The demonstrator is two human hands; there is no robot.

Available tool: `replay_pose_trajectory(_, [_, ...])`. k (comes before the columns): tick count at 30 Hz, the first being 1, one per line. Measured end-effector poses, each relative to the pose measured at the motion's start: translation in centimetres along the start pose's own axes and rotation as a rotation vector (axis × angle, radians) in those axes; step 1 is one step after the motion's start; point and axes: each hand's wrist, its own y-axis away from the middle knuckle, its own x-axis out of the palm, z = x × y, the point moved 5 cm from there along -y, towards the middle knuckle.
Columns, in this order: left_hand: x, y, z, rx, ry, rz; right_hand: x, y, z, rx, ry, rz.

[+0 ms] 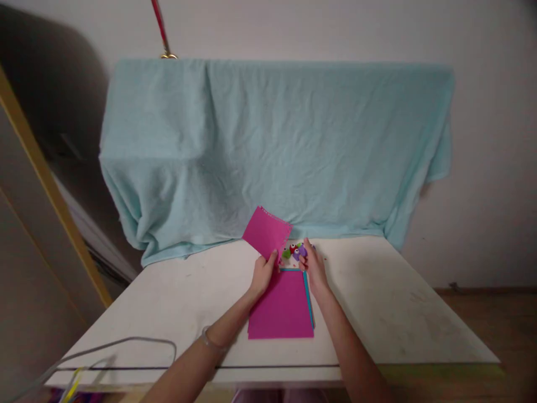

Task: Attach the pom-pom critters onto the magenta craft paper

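Observation:
In the head view, my left hand point(264, 273) pinches a magenta sheet point(267, 230) by its lower corner. The sheet is raised and tilted, with small notches along its top and right edges. My right hand point(312, 265) is beside several small rounded things in purple point(299, 252), green point(286, 253) and red point(292, 247), with white eye-like spots. Its fingers are partly curled; whether they grip one of these is hidden. Below both hands lies a larger magenta sheet point(280, 310), on top of a blue sheet point(308, 299) that shows at its edges.
A white table point(377, 308) carries these things. Behind it hangs a light blue cloth point(319, 145) that reaches the table's back edge. A grey cable point(138, 338) curves over the front left corner, near a yellow strip point(72, 385).

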Motion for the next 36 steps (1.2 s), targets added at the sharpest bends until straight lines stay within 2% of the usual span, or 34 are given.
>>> replay_pose_trajectory(8, [0.1, 0.2, -0.7, 0.035, 0.031, 0.024, 0.0, 0.0, -0.5, 0.049, 0.045, 0.026])
replay_pose_trajectory(12, [0.1, 0.1, -0.5, 0.03, 0.027, 0.013, -0.1, -0.2, -0.8, 0.03, 0.021, 0.019])
replay_pose_trajectory(21, [0.0, 0.1, -0.6, 0.02, 0.003, 0.003, -0.7, -1.0, -1.6, -0.012, 0.078, -0.08])
replay_pose_trajectory(36, [-0.1, 0.2, -0.5, 0.031, 0.0, 0.009, -0.5, -0.8, -1.4, -0.05, 0.117, -0.054])
